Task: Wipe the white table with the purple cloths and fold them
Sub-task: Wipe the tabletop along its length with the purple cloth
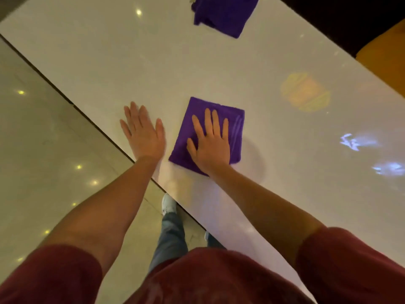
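A folded purple cloth lies flat on the white table near its front edge. My right hand presses palm-down on this cloth with fingers spread; it does not grip it. To the left of the cloth, my left hand rests flat on the bare tabletop, fingers apart, holding nothing. A second purple cloth, loosely folded, lies at the far end of the table, partly cut off by the top of the frame.
The table's dark front edge runs diagonally from upper left to lower right. Glossy tiled floor lies to the left. My legs and a white shoe stand by the edge. An orange seat sits beyond the far side.
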Demonstrator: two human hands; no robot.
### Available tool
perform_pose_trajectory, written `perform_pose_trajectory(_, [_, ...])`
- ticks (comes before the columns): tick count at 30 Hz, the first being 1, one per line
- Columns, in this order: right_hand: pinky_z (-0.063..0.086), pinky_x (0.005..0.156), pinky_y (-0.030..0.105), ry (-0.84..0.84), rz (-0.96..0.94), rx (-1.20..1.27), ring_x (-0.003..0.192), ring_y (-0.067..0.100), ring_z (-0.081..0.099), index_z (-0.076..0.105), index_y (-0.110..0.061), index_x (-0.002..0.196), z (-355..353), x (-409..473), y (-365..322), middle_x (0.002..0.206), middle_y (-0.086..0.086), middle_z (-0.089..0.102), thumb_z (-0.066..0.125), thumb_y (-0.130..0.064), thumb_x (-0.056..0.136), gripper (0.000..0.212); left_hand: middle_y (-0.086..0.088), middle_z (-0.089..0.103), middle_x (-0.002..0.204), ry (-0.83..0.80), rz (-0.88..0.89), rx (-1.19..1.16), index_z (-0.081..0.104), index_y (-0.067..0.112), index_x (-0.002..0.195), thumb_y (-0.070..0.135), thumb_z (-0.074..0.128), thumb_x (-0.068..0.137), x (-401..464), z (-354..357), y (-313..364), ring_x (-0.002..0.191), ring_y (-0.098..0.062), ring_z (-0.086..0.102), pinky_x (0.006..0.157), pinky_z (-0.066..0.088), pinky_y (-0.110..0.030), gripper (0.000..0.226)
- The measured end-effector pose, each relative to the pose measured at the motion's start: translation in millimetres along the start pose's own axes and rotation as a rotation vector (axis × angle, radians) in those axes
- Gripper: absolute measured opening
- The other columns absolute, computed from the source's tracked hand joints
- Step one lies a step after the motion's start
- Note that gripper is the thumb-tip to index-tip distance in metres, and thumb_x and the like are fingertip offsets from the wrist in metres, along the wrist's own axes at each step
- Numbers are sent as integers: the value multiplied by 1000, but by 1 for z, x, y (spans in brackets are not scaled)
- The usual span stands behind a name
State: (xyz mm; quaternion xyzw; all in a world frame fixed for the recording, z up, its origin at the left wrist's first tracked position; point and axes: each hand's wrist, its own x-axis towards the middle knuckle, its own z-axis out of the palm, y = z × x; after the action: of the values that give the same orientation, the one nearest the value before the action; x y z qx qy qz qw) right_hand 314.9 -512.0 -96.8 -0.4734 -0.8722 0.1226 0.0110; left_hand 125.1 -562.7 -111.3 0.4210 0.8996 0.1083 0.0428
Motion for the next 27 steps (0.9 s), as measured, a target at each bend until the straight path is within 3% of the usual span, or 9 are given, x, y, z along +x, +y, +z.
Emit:
perform_pose_trajectory(2, [8, 130, 63, -48, -48, -3, 164, 34, 8, 26, -26, 167, 2, -61, 35, 176, 14, 18, 36, -58, 105, 71, -19, 20, 171, 2, -69, -10, 35, 3, 156, 40, 31, 103, -23, -2, 13, 160, -37, 11, 127, 11, -61, 64])
perform_pose_trajectory(5, [9, 131, 61, -68, -64, -43, 164, 33, 10, 27, -29, 167, -6, -92, 91, 177, 11, 19, 36, -60, 105, 70, -19, 20, 170, -85, 13, 5, 34, 5, 157, 38, 34, 101, -75, 9, 43, 159, -39, 10, 128, 8, -60, 64])
perform_pose_trajectory(9, [10, 130, 62, 10, 92, -63, 162, 37, 18, 33, -25, 166, -21, -48, 122, 174, 16, 25, 39, -58, 103, 71, -20, 16, 171, -112, 21, 82, 26, 4, 161, 43, 31, 106, -109, 24, 56, 160, -39, 10, 128, 8, -59, 67])
perform_pose_trajectory(15, [7, 131, 62, 99, 378, -27, 163, 39, 12, 25, -23, 168, -29, 44, 114, 176, 16, 18, 20, -59, 104, 74, -18, 19, 171, -83, 21, 106, 29, 5, 161, 45, 31, 105, -105, 23, 58, 159, -38, 12, 128, 8, -57, 68])
perform_pose_trajectory(18, [7, 131, 61, 117, 465, -29, 163, 40, 11, 21, -19, 169, -28, 47, 95, 176, 18, 17, 16, -56, 106, 73, -18, 20, 171, -74, 23, 91, 30, 6, 161, 42, 29, 105, -107, 20, 60, 159, -37, 13, 129, 9, -56, 66])
perform_pose_trajectory(23, [9, 130, 61, 78, 313, -53, 163, 39, 16, 28, -19, 167, -10, -50, 40, 174, 19, 21, 26, -52, 107, 69, -9, 23, 172, -59, -28, 50, 34, 14, 160, 35, 16, 109, -107, 15, 60, 160, -30, 15, 130, 11, -51, 58])
perform_pose_trajectory(27, [9, 132, 59, 43, 230, -82, 163, 36, 16, 30, -23, 166, 3, -161, 47, 175, 15, 23, 37, -56, 105, 69, -11, 20, 172, -82, -7, 43, 33, 14, 160, 35, 19, 108, -108, 15, 55, 160, -31, 12, 129, 10, -53, 58])
